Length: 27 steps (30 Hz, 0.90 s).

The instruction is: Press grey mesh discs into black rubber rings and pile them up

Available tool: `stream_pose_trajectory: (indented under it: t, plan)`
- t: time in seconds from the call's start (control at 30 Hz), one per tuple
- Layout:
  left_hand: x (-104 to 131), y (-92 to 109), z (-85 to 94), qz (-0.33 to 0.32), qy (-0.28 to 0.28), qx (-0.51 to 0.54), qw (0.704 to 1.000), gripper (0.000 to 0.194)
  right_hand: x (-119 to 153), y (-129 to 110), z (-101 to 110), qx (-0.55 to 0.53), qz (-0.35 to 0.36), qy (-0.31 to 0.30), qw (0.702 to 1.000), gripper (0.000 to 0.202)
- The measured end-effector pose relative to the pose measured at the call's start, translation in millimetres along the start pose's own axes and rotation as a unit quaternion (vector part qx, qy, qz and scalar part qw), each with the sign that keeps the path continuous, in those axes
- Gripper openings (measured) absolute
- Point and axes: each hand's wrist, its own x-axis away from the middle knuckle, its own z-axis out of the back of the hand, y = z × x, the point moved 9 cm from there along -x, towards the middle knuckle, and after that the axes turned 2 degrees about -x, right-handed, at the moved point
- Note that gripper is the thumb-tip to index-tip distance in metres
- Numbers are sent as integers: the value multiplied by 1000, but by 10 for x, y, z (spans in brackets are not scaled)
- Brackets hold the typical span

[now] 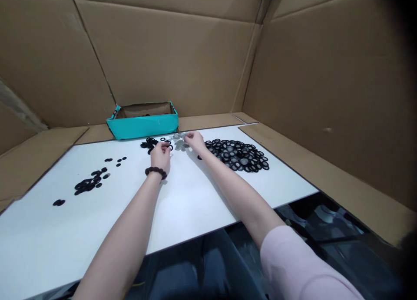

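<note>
My left hand (160,156), with a dark beaded bracelet at the wrist, has its fingers pinched together. A black ring (171,147) shows at its fingertips. Beside it lies a small pile of black rings (150,143). My right hand (195,141) is closed in a pinch at the edge of a heap of clear grey discs (181,144); what is between its fingers is hidden. To the right of that hand spreads a large pile of black rings with greyish centres (241,156).
A turquoise open box (143,126) stands at the back edge of the white board (182,217). Black discs (87,185) lie scattered on the left, with smaller ones (119,164) farther back. Cardboard walls (169,52) rise behind and at the right.
</note>
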Motion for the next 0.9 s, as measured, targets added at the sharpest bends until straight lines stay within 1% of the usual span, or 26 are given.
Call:
stream_pose_trajectory:
  t: [0.03, 0.1, 0.13, 0.2, 0.27, 0.33, 0.4, 0.47, 0.53, 0.6, 0.67, 0.77, 0.83, 0.9]
  plan:
    - [-9, -39, -15, 25, -8, 34, 999, 20, 27, 27, -29, -50, -22, -21, 998, 12]
    - [-11, -86, -51, 62, -27, 95, 993, 18, 108, 54, -114, -139, -61, -77, 985, 15]
    - [-4, -95, -68, 76, -35, 120, 989, 19, 153, 47, -148, -172, -68, -101, 978, 17]
    - [25, -92, -84, 93, -45, 145, 984, 23, 241, -1, -194, -203, -59, -144, 967, 21]
    - [61, -44, -77, 84, -49, 125, 987, 24, 324, -35, -235, -216, -52, -182, 958, 21]
    - [95, 37, -56, 55, -47, 73, 995, 24, 397, -31, -277, -237, -72, -211, 945, 17]
    - [122, 119, -33, 24, -42, 22, 999, 25, 456, -21, -312, -277, -105, -229, 927, 12]
    - [133, 175, -18, 0, -39, -9, 999, 27, 503, -23, -341, -321, -136, -244, 905, 12]
    - [123, 193, -6, -16, -38, -30, 999, 28, 537, -37, -359, -353, -157, -259, 885, 13]
    - [98, 167, -10, -17, -42, -35, 998, 28, 563, -58, -364, -367, -165, -273, 874, 14]
    - [75, 122, -47, -7, -61, -9, 998, 27, 590, -84, -363, -371, -167, -287, 867, 18]
    - [74, 88, -126, 21, -99, 65, 993, 22, 650, -129, -383, -364, -163, -318, 860, 24]
    - [92, 113, -150, 31, -114, 103, 988, 15, 681, -148, -400, -359, -161, -335, 856, 25]
    - [114, 167, -158, 27, -125, 123, 984, 11, 691, -134, -404, -350, -165, -338, 858, 24]
